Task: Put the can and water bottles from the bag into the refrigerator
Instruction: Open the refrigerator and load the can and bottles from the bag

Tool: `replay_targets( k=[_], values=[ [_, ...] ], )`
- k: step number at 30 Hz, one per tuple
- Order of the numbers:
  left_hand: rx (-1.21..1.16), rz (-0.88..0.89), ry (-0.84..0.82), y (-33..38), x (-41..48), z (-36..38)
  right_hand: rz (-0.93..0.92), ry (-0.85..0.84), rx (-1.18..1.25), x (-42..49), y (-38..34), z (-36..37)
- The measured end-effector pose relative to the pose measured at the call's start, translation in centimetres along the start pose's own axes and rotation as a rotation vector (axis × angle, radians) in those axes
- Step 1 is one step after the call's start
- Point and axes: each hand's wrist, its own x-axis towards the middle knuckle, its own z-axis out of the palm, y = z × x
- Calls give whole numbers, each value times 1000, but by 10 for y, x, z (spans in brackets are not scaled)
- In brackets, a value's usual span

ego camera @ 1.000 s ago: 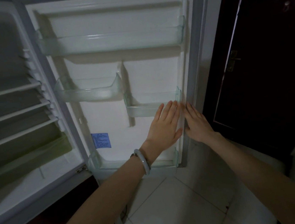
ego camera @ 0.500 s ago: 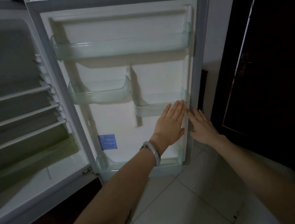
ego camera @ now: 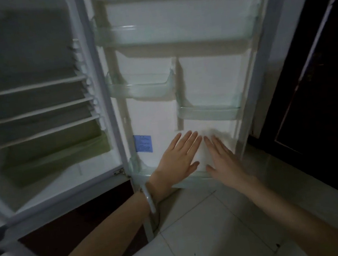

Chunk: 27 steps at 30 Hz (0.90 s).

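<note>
The refrigerator stands open, its white door (ego camera: 206,74) swung wide and facing me. Clear door bins (ego camera: 137,89) hold nothing. My left hand (ego camera: 178,158), with a pale bangle on the wrist, is spread flat with straight fingers in front of the door's lower panel. My right hand (ego camera: 224,161) is spread flat beside it, fingers straight. Neither hand holds anything. No can, bottle or bag is in view.
The fridge interior (ego camera: 32,97) at the left shows bare wire shelves and a greenish drawer (ego camera: 61,156) at the bottom. A dark door (ego camera: 325,87) stands at the right. Pale floor tiles (ego camera: 208,229) lie below the door.
Both hands have dropped from the door's right edge near the small lower bin to the lower panel. The view has shifted closer to the door.
</note>
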Motion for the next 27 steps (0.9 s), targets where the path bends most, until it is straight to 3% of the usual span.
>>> replay_targets(
  k=[7, 16, 21, 27],
  values=[
    [-9, -431, -260, -61, -178, -24, -384, -129, 22, 26, -137, 63],
    [109, -951, -297, -82, -391, -107, -841, -281, 146, -5, -356, 121],
    [156, -1157, -357, -79, -496, -145, -994, -331, 218, -44, -451, 144],
    [126, -1351, -373, -78, -597, -172, -1048, -429, 264, -84, -545, 177]
  ],
)
